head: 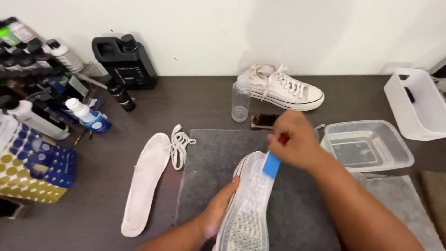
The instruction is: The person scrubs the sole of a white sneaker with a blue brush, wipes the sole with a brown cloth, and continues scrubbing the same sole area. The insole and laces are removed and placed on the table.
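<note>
White sneaker (246,204) sole-up on grey mat (209,162), wet and sudsy; left hand (218,209) grip closed on its side, right hand (292,139) pinching blue brush (272,165) against sole.

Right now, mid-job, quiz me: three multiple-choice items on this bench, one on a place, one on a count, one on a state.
1. Where does the insole lie?
A. left of the grey mat
B. in the clear tub
C. on the spare shoe

2. How many shoes are in view?
A. one
B. two
C. four

3. How is the shoe under the hands turned?
A. upright, laces up
B. sole up
C. inside the white bin

Answers:
1 A, it lies on the dark table beside the mat's left edge, next to the loose lace.
2 B, one on the mat and one by the wall behind the clear bottle.
3 B, its studded tread faces the camera while the left hand steadies it and the right hand holds a blue tool to it.
</note>
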